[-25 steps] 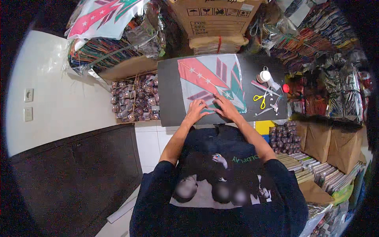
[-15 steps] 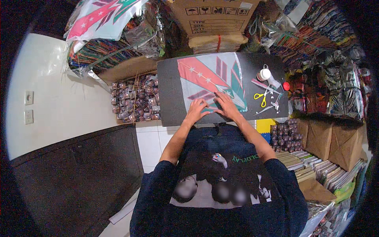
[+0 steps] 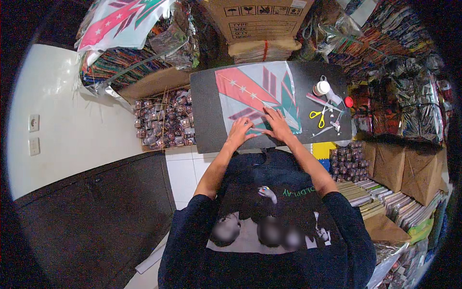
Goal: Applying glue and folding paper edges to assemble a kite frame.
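Both hands barely shift; left hand (image 3: pixel 239 130) and right hand (image 3: pixel 275 124) lie flat, fingers spread, grip open, pressing glossy red-and-teal plastic sheet (image 3: pixel 255 94) onto dark bench (image 3: pixel 204 115).

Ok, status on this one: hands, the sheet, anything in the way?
Left hand and right hand both flat on the patterned sheet. Sheet spread on the black board. Yellow scissors lie apart, right side.

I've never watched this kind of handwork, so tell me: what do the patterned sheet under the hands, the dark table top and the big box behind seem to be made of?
The patterned sheet looks like thin paper or plastic film; it lies flat, its finish too small to judge. The left hand and right hand press on it. The table top appears matte black, perhaps board or a mat. The big box looks like brown corrugated cardboard.
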Tool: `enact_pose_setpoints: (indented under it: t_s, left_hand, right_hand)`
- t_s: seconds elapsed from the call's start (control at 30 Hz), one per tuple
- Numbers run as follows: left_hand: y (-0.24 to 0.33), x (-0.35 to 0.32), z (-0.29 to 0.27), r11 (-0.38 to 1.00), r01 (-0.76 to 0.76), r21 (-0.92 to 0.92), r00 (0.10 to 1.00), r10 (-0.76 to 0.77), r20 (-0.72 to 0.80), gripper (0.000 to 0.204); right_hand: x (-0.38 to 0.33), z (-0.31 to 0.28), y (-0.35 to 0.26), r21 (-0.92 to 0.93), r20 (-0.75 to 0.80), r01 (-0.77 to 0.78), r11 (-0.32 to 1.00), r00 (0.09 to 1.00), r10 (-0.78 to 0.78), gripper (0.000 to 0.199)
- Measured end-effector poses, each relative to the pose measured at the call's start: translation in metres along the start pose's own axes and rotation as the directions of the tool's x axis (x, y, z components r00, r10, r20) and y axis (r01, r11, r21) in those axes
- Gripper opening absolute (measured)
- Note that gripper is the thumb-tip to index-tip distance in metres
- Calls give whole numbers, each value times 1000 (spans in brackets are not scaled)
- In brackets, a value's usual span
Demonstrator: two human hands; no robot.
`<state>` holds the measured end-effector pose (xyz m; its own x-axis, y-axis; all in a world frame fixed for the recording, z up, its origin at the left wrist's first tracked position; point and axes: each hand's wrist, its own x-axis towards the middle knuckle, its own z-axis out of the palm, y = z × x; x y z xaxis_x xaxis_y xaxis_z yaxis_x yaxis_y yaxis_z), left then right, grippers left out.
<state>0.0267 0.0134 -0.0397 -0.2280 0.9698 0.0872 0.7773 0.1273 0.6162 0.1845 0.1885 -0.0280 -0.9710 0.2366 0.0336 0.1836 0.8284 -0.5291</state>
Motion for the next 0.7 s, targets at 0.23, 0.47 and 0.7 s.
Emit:
enact_pose_setpoints:
  t_s: [0.23,0.47,0.7]
  left_hand:
    - [-4,1,3,995,39,-90,994,-49,-102,37]
    - [2,-3,-7,999,45,5,998,-44,-41,43]
    - [7,-7,-6,996,94,1,991,-94,-93,45]
  right_hand:
    - [-3,-8,13,131,-264,-122,984,952,154,57]
    - [-24,-25,27,94,-403,-413,906,817,413,59]
    - [-67,-28,51,149,-235,-708,690,653,720,56]
